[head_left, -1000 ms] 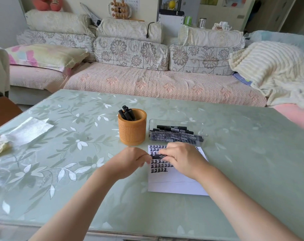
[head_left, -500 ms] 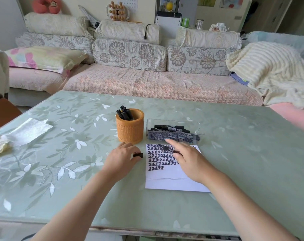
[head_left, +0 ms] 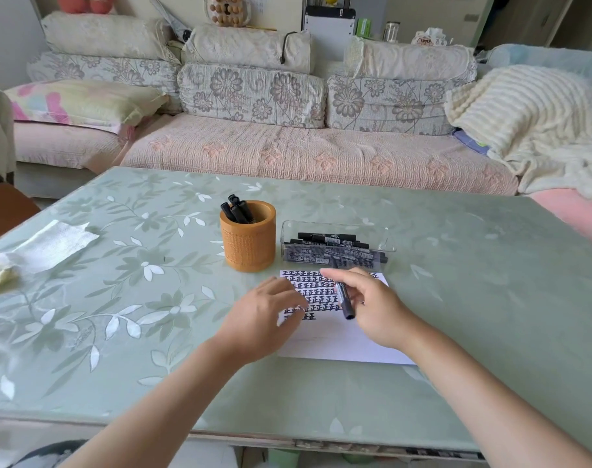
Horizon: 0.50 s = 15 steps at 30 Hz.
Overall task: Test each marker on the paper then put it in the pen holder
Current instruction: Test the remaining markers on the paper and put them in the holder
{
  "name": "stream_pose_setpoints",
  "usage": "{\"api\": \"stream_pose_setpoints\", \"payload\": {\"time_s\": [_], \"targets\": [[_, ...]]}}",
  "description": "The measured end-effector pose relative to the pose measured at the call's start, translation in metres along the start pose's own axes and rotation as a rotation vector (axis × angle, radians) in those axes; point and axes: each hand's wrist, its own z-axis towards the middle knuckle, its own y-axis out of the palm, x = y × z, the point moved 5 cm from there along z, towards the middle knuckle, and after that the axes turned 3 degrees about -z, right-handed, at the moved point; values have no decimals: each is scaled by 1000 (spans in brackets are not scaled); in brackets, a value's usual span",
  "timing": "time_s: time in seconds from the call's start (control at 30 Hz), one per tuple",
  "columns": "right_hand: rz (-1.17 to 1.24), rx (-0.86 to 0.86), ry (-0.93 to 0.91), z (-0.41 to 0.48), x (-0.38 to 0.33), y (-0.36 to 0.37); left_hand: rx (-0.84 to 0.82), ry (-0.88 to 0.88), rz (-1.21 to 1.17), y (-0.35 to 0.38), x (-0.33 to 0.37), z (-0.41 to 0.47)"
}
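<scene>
A white paper [head_left: 338, 342] with rows of black test marks lies on the table near me. My right hand [head_left: 379, 309] holds a black marker [head_left: 344, 300] above the marks, its length pointing roughly toward me. My left hand [head_left: 264, 315] rests curled at the paper's left edge, fingertips blurred; the cap it pinched a moment ago is mostly hidden. An orange pen holder [head_left: 249, 244] stands behind the paper with several black markers [head_left: 237, 209] in it. A clear box [head_left: 337, 251] of black markers sits to its right.
The green floral table [head_left: 135, 298] carries a white tissue [head_left: 51, 244] and crumpled paper at its left edge. A sofa [head_left: 288, 153] with cushions and a cream blanket [head_left: 531, 123] runs behind the table. The table's front edge is close to me.
My hands pulled the cap off the marker. The left hand drew away with the cap, then came back onto the paper's left edge. The right hand turned the marker more upright over the marks.
</scene>
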Motion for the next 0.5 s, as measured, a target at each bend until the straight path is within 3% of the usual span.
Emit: {"api": "stream_pose_setpoints", "payload": {"time_s": [0.1, 0.27, 0.5], "targets": [[54, 34, -28, -3, -3, 0, -40, 78, -28, 9, 11, -5], [356, 46, 113, -4, 2, 5, -86, 121, -14, 19, 13, -14], [307, 117, 263, -1, 23, 16, -116, 102, 2, 20, 10, -16]]}}
